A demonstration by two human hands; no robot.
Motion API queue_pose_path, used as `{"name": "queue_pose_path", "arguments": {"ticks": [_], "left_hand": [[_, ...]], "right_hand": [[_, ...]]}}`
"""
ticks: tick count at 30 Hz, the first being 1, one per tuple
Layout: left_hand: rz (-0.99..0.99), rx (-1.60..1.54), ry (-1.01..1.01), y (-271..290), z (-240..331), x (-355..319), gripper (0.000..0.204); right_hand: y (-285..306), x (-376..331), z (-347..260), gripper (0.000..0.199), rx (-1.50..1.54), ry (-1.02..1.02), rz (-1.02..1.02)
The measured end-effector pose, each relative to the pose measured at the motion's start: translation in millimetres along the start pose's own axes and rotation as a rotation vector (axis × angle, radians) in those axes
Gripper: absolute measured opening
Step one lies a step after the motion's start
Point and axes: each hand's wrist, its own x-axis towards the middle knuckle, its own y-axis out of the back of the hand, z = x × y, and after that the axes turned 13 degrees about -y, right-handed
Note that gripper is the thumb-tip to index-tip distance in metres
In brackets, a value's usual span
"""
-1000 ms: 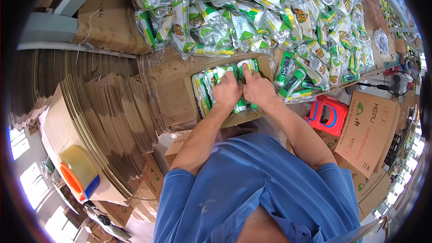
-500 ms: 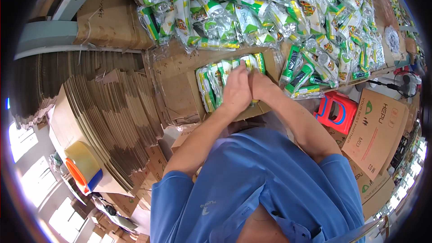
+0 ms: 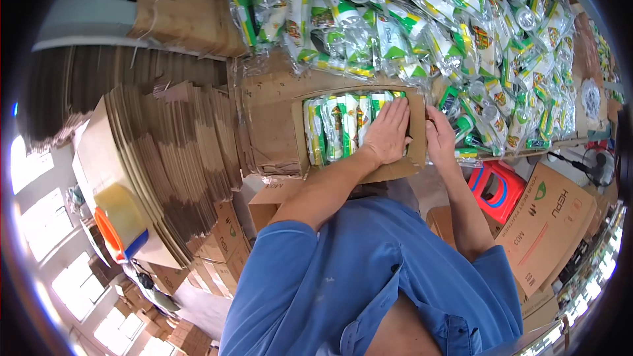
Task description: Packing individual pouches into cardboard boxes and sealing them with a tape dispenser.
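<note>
An opened cardboard carton (image 3: 300,135) stands in front of me, its flaps folded outward. Inside, white, green and yellow plastic-wrapped packets (image 3: 335,128) stand packed side by side in a row. My left hand (image 3: 390,133) lies flat over the packets at the carton's right end, fingers stretched out and pointing away from me. Just outside the carton's right wall is my right hand (image 3: 440,133), its fingers curled at the edge of the right flap (image 3: 417,118). The undersides of its fingers are partly hidden.
A big heap of similar clear-wrapped packets (image 3: 409,20) covers the bench behind and to the right. Stacked flat cardboard sheets (image 3: 178,151) rise at the left, with a yellow, orange and blue object (image 3: 122,224) on them. A red plastic stool (image 3: 498,191) and printed cartons (image 3: 547,224) stand at right.
My hands were together over the packets near the carton's right end. Now they are apart: the left is spread flat on the packets, and the right has moved rightward to the carton's outer side.
</note>
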Motion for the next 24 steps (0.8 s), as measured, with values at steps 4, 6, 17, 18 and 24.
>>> {"name": "queue_pose_path", "arguments": {"ticks": [4,6,17,18,24], "left_hand": [[0.06,0.042,-0.055,-9.1,-0.7,-14.5,0.069],[0.018,0.052,-0.027,-8.5,2.4,-0.9,0.067],[0.393,0.093,-0.074,140.6,-77.4,-128.3,0.047],[0.384,0.111,-0.058,139.8,-77.3,-142.1,0.047],[0.063,-0.078,-0.14,70.4,-70.2,-111.0,0.079]], "right_hand": [[-10.8,20.5,-10.6,0.035,0.099,-0.036,-0.026],[-18.1,17.4,10.6,0.036,0.109,-0.055,0.004],[-34.8,15.3,11.1,0.052,-0.178,0.236,-0.154],[-48.6,10.9,3.5,0.058,-0.21,0.244,-0.169],[-94.9,-21.9,-15.7,0.075,-0.418,0.366,-0.259]]}}
